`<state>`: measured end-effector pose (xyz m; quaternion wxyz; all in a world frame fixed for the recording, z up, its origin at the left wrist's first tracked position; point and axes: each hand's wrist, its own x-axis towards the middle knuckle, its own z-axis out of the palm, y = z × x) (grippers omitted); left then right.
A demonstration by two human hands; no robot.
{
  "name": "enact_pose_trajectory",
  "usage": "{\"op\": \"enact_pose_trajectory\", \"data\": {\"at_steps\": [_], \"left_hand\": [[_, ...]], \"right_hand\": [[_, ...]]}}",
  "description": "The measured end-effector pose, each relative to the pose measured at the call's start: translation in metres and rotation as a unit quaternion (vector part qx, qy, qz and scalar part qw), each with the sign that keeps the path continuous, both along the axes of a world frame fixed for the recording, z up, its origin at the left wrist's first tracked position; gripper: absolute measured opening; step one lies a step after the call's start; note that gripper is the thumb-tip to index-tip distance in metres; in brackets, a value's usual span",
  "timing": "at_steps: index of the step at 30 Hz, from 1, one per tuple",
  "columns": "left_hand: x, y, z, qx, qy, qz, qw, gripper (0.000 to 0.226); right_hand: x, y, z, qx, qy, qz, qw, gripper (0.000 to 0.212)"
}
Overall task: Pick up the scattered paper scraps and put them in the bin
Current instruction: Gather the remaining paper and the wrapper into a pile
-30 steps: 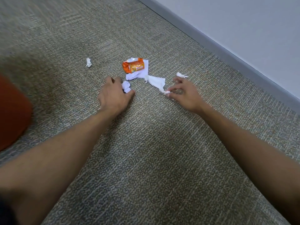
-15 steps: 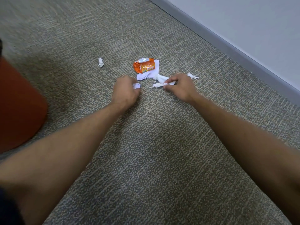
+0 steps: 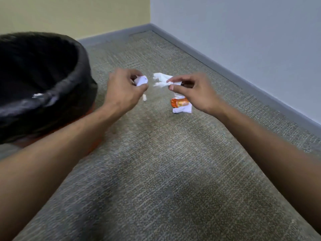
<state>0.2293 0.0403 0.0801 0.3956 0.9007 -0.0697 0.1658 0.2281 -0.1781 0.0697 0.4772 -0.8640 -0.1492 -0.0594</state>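
The bin [image 3: 52,94] stands left of both hands; a wrapper [image 3: 179,102] lies on the carpet [image 3: 165,171] beneath the right.

Paper scraps: 4 white ones visible, poss. more hidden behind the hands. 1 crumpled ball [image 3: 141,80] in left hand [image 3: 122,91], 1 long twisted scrap [image 3: 162,80] pinched in right hand [image 3: 194,93], 1 tiny scrap [image 3: 144,97] on carpet, 1 flat sheet [image 3: 183,109] under wrapper. Orange wrappers [image 3: 178,102]: 1. Bins [image 3: 66,84]: 1, w/ black liner. Hands: 2.
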Motion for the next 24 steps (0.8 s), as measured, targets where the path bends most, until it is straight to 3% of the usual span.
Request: {"op": "enact_pose_trajectory", "data": {"at_steps": [5,10,17,20,24], "left_hand": [[-0.025,0.072,0.072,0.018,-0.071,0.073,0.995,0.02],[-0.045,0.145,0.093,0.033,-0.044,0.162,0.985,0.011],[-0.055,0.184,0.096,0.072,0.054,0.223,0.971,0.058],[-0.067,0.165,0.096,0.138,-0.025,0.222,0.965,0.043],[-0.077,0.123,0.083,0.159,-0.114,0.13,0.972,0.035]], "right_hand": [[-0.002,0.072,0.067,0.009,-0.065,0.068,0.996,0.021],[0.004,0.15,0.117,-0.033,-0.084,0.167,0.982,0.024],[0.006,0.21,0.126,-0.167,-0.07,0.215,0.96,0.058],[0.005,0.192,0.112,-0.127,-0.084,0.181,0.972,0.054],[0.006,0.134,0.081,-0.103,-0.073,0.129,0.984,0.052]]}}
